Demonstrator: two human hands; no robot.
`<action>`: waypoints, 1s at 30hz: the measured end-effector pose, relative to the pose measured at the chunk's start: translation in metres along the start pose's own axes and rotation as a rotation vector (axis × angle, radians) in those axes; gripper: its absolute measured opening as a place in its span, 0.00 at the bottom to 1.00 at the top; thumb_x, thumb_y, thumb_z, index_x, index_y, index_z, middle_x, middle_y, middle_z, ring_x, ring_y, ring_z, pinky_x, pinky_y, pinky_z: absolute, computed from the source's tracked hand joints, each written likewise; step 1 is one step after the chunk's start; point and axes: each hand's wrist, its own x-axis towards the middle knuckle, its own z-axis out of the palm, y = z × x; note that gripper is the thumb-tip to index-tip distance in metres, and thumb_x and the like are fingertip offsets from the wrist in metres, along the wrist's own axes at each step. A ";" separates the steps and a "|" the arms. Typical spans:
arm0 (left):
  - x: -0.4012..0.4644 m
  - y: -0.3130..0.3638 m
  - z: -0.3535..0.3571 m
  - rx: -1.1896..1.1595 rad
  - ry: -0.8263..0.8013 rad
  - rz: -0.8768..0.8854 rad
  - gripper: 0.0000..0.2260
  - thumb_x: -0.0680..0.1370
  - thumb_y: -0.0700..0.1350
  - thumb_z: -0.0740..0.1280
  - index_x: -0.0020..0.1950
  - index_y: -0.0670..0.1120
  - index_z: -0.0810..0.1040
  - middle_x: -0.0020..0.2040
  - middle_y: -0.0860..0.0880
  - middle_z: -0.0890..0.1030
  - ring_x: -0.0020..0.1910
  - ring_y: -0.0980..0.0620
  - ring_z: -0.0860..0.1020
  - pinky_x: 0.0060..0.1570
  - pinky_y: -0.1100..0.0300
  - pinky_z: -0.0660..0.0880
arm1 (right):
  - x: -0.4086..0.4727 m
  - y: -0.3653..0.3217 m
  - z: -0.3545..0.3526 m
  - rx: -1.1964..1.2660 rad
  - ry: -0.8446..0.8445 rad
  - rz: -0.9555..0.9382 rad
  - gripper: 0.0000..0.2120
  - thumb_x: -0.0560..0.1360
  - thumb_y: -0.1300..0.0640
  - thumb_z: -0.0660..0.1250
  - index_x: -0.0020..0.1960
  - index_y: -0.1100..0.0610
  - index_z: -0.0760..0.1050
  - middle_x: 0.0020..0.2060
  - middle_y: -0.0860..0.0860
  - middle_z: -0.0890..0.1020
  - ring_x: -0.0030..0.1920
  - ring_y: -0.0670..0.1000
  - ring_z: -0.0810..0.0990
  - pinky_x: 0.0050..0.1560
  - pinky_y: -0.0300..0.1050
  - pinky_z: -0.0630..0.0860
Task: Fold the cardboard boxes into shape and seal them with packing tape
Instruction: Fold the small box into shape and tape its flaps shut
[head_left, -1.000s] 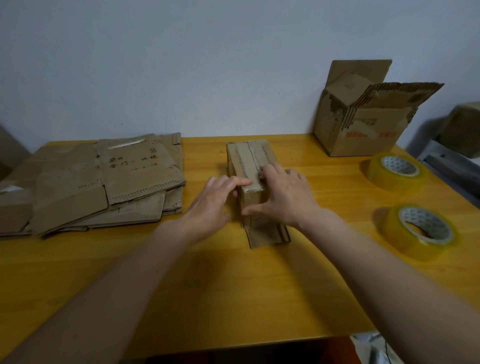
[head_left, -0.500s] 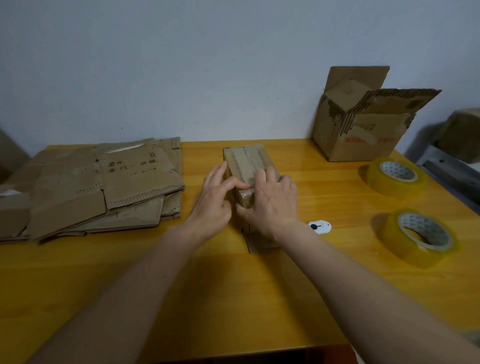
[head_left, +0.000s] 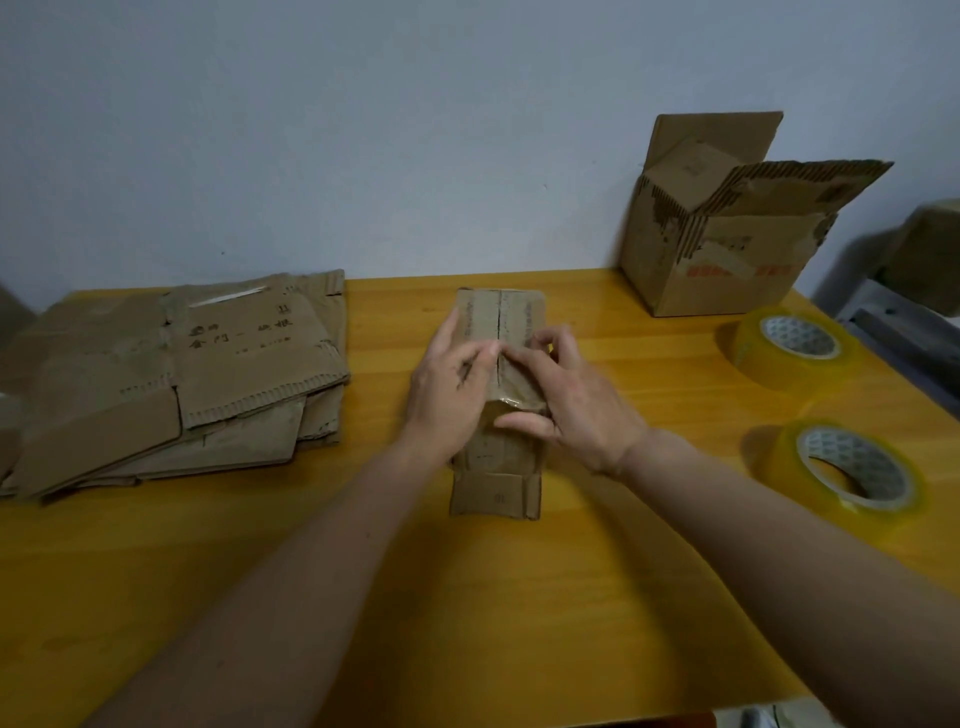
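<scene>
Wooden table (head_left: 519, 597), nearest edge bare. At centre stands a small cardboard box (head_left: 500, 317), its near bottom flap (head_left: 494, 496) lying flat on the table toward the viewer. Left hand (head_left: 449, 387) rests flat against the box's left side, fingers together, fingertip on the top seam. Right hand (head_left: 566, 392) presses on the top at the near edge, fingers bent, thumb on the front face over a glossy strip of tape (head_left: 514, 400). To the right, two tape rolls (head_left: 852, 467) (head_left: 792, 345), apart from the box. Left, a stack of flattened cardboard (head_left: 171, 384). Far right, by the wall, an open box (head_left: 727, 234).
</scene>
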 end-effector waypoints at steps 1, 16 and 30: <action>0.000 0.000 -0.002 -0.022 -0.027 0.002 0.13 0.81 0.49 0.61 0.59 0.47 0.81 0.77 0.49 0.59 0.72 0.54 0.63 0.59 0.73 0.64 | 0.001 0.002 -0.001 -0.020 -0.020 -0.022 0.39 0.70 0.30 0.58 0.72 0.54 0.63 0.59 0.54 0.65 0.49 0.45 0.67 0.45 0.38 0.72; 0.007 -0.011 -0.010 -0.152 -0.172 -0.005 0.21 0.83 0.45 0.57 0.76 0.55 0.60 0.78 0.52 0.56 0.75 0.56 0.55 0.73 0.48 0.60 | -0.005 0.010 0.024 -0.015 0.225 -0.055 0.36 0.69 0.29 0.60 0.57 0.61 0.68 0.57 0.56 0.68 0.56 0.53 0.69 0.55 0.49 0.76; 0.022 0.008 -0.036 0.386 -0.296 -0.058 0.18 0.82 0.49 0.60 0.71 0.50 0.70 0.71 0.50 0.71 0.68 0.48 0.69 0.64 0.57 0.66 | -0.016 -0.017 -0.015 0.041 0.038 -0.025 0.30 0.71 0.36 0.62 0.59 0.60 0.76 0.54 0.55 0.72 0.54 0.52 0.72 0.55 0.48 0.76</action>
